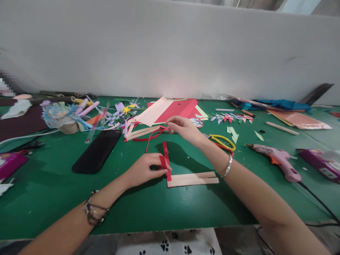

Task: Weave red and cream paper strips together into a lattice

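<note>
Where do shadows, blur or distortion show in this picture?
Head view: the wide lens bows the edges of the green table; the left hand and right hand, each pinching a red strip, cast soft shadows onto it; a pixelated patch sits at far left.

red strips (pixel 166 160): thin matt paper. beige strips (pixel 192 179): matt card, smooth. counter (pixel 53 191): green felt-like covering, matt. phone (pixel 97 151): glossy black glass. glue gun (pixel 277 159): pink plastic, slight sheen. bracelet (pixel 227 166): polished metal. scissors (pixel 223 141): yellow plastic handles.
</note>
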Available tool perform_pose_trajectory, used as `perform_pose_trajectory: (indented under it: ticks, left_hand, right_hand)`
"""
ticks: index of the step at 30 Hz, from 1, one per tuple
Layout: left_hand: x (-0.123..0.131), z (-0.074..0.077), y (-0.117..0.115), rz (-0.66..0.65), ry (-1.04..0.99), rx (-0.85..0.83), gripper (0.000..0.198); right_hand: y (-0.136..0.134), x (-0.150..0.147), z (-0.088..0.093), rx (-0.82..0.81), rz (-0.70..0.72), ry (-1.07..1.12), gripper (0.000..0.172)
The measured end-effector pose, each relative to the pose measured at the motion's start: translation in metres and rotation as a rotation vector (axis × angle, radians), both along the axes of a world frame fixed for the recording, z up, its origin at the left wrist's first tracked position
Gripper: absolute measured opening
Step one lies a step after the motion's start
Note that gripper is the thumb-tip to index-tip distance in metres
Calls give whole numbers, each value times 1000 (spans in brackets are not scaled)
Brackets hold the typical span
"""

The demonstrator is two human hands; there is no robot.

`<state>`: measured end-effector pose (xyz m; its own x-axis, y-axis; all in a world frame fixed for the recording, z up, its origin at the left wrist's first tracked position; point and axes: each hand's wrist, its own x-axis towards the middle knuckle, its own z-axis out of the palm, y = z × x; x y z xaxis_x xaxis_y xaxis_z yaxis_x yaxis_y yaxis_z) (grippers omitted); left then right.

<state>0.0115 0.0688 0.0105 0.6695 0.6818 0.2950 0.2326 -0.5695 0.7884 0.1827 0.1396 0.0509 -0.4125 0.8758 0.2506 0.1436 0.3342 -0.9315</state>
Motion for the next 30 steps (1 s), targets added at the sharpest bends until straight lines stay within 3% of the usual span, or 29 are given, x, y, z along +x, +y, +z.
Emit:
perform_pose_trajectory:
  ticks: [4,8,11,14,19,24,27,30]
  left_hand:
    - [0,2,-2,-18,17,-8,15]
    - [0,2,-2,-1,8,6,17]
    - [0,1,-1,-8,3,3,16]
    - [0,1,-2,-8,-3,9,16]
    - [1,2,-3,-23,6,16,16]
    - [1,2,-3,2,-8,20,15]
    - [0,2,-3,11,-2,21,14]
    - [0,1,-2,23,13,19,16]
  right_hand:
    - [22,-18,-9,172,7,-310,10]
    - [36,-50,-14,462,93,-860,22]
    - [49,-71,-17,496,107,-985,26]
    - [61,-81,-21,483,113,-1038,17]
    - [68,-79,-20,495,23,-1007,18]
    - [68,-64,3,504,-97,-889,15]
    - [63,-47,17,438,-185,-635,10]
    - [51,-24,24,295,-197,-347,17]
